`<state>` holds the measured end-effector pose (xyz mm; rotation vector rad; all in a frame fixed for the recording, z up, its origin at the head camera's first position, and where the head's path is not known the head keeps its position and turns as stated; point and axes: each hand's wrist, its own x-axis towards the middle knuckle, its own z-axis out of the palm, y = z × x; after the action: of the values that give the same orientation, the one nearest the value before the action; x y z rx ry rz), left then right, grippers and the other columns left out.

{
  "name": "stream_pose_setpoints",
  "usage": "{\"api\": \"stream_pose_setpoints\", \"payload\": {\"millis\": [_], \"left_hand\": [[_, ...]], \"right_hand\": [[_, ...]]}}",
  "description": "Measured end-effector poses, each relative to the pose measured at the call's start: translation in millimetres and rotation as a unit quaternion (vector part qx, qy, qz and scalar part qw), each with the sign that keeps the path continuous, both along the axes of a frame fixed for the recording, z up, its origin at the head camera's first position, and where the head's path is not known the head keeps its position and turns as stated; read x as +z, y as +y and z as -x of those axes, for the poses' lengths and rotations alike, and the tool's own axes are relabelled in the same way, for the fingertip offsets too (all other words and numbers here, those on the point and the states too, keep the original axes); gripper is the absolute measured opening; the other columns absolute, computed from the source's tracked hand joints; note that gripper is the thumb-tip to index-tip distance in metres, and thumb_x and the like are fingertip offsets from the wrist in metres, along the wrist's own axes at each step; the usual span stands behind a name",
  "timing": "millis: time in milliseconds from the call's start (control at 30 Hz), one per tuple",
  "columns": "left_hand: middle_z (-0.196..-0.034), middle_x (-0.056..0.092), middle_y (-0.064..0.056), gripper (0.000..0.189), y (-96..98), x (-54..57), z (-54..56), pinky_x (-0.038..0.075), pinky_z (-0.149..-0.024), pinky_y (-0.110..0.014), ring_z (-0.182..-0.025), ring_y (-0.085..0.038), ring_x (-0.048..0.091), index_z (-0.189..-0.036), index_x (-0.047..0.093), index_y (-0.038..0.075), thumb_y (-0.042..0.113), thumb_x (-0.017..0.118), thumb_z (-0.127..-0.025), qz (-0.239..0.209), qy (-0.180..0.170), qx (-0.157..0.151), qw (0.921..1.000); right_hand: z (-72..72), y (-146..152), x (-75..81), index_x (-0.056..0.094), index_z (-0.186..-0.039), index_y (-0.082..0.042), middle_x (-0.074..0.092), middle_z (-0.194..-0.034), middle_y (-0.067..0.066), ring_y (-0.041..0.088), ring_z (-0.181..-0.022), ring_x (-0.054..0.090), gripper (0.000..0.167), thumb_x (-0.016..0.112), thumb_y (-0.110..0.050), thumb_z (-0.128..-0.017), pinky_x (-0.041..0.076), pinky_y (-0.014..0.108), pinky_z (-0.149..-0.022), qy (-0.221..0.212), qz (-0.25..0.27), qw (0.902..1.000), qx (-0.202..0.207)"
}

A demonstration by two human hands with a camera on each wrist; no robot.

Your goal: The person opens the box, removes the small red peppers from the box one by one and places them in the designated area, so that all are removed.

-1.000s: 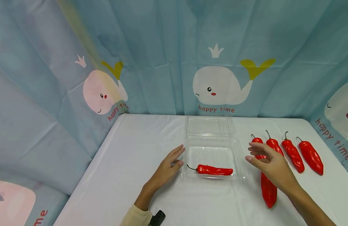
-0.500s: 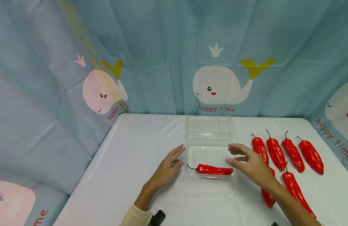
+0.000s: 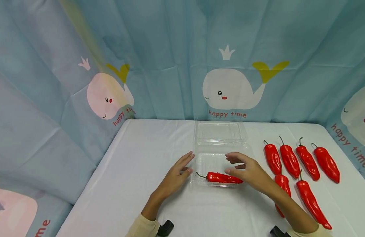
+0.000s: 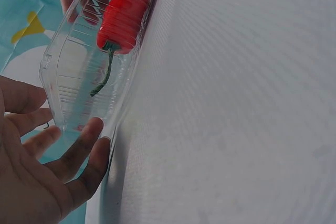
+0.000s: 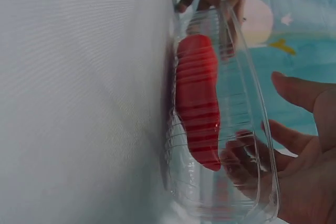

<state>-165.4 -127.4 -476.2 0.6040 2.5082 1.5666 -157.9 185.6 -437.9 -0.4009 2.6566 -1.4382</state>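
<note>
A clear plastic clamshell box (image 3: pixel 197 164) lies with its lid (image 3: pixel 219 132) folded back on the white table. One red pepper (image 3: pixel 221 177) rests lengthwise along the near side of its tray, the green stem pointing left. My left hand (image 3: pixel 175 177) is at the tray's left edge, fingers loosely bent with the fingertips right at the rim, as the left wrist view shows. Over the tray's right part is my right hand (image 3: pixel 249 171), thumb and fingers apart and holding nothing. It overlaps the pepper's tip in the head view.
Several more red peppers lie on the right of the table: a back row including one far-right pepper (image 3: pixel 327 164), and nearer ones such as this long pepper (image 3: pixel 311 200). A blue curtain (image 3: pixel 158 65) with printed whales hangs behind the table (image 3: pixel 126 164).
My right hand has moved left from above the loose peppers to over the box, uncovering those peppers. The left hand and the pepper in the box have stayed in place.
</note>
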Motion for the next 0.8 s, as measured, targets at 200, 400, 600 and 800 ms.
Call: {"api": "stream_pose_setpoints", "payload": {"millis": [200, 400, 600, 800], "left_hand": [[-0.175, 0.028, -0.007, 0.056, 1.0, 0.5, 0.1, 0.049, -0.109, -0.060, -0.129, -0.037, 0.063, -0.164, 0.041, 0.015, 0.010, 0.054, -0.110, -0.001, 0.005, -0.002, 1.0000], [-0.174, 0.029, -0.006, 0.056, 1.2, -0.3, 0.7, 0.049, -0.109, -0.060, -0.129, -0.037, 0.064, -0.164, 0.041, 0.014, 0.010, 0.054, -0.110, -0.002, 0.004, -0.003, 1.0000], [-0.175, 0.028, -0.005, 0.056, 1.7, 0.1, 1.2, 0.048, -0.110, -0.060, -0.130, -0.038, 0.063, -0.164, 0.041, 0.014, 0.011, 0.054, -0.110, -0.001, 0.004, -0.005, 1.0000], [-0.174, 0.029, -0.005, 0.056, 1.9, 2.1, -0.1, 0.048, -0.111, -0.061, -0.131, -0.038, 0.063, -0.164, 0.041, 0.016, 0.011, 0.054, -0.110, -0.004, 0.001, -0.001, 1.0000]], "right_hand": [[7.3, -5, -0.4, 0.062, -0.144, -0.009, 0.067, -0.140, 0.013, 0.036, -0.125, 0.064, 0.062, 0.081, -0.035, -0.092, 0.058, 0.050, -0.102, -0.021, -0.004, 0.9994, 0.026], [15.2, -10, -3.3, 0.064, -0.141, -0.007, 0.070, -0.134, 0.013, 0.034, -0.124, 0.065, 0.059, 0.082, -0.033, -0.091, 0.057, 0.049, -0.103, -0.050, -0.012, 0.9973, 0.052], [19.3, -14, -6.7, 0.065, -0.140, -0.007, 0.072, -0.129, 0.012, 0.032, -0.120, 0.066, 0.060, 0.084, -0.031, -0.089, 0.058, 0.048, -0.101, -0.064, -0.020, 0.9956, 0.065], [22.6, -18, -9.2, 0.067, -0.137, -0.008, 0.074, -0.121, 0.008, 0.025, -0.112, 0.068, 0.057, 0.086, -0.026, -0.086, 0.059, 0.044, -0.098, -0.065, -0.043, 0.9928, 0.091]]}}
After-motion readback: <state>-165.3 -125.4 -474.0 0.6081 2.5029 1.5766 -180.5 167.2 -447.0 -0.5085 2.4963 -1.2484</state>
